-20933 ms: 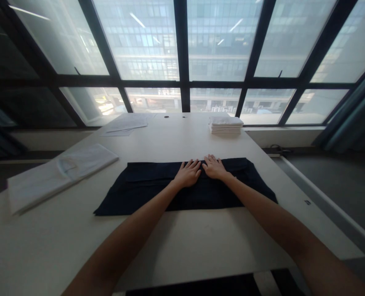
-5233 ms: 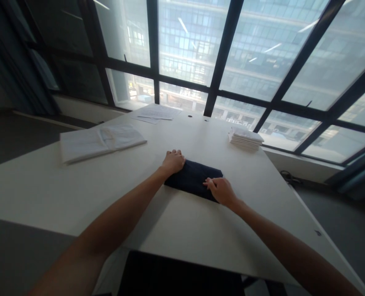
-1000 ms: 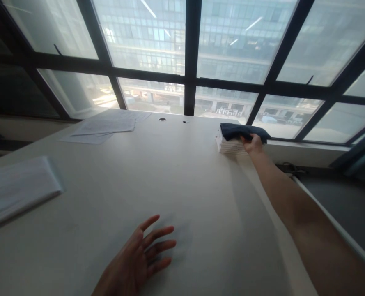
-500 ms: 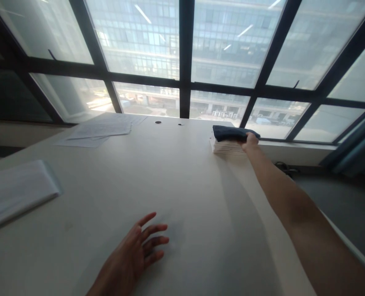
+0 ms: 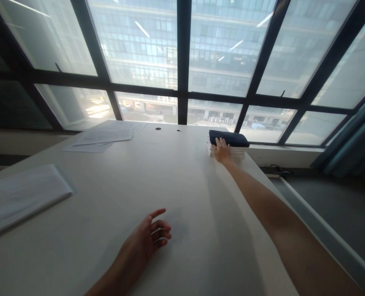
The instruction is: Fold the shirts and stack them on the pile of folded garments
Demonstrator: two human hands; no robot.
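At the left edge of the tabletop [image 5: 173, 181], partly out of view, lies a flat white bundle [image 5: 25, 199]. Beyond it, toward the far left corner, loose sheets of paper [image 5: 105, 136] overlap at odd angles. They could slide or crease if a forearm or a cloth swept across that corner.

Nearer the middle, toward the near edge, the left hand [image 5: 148, 236] has its fingers half curled and parted, with nothing in them; whether it touches the surface I cannot tell. Near the far edge is a small dark disc [image 5: 158, 128].

The right hand [image 5: 222, 152] reaches to the far right corner, its fingers loosely spread against the near left side of the folded dark cloth [image 5: 231, 138]. It does not seem to grip anything, though the thumb side is blurred. The cloth lies on top of the white stack [image 5: 238, 152], close to the tabletop's right edge. A sideways push there could shift the cloth off the layers beneath or skew the pile toward that edge; a fingertip snagging a fold could drag it loose.
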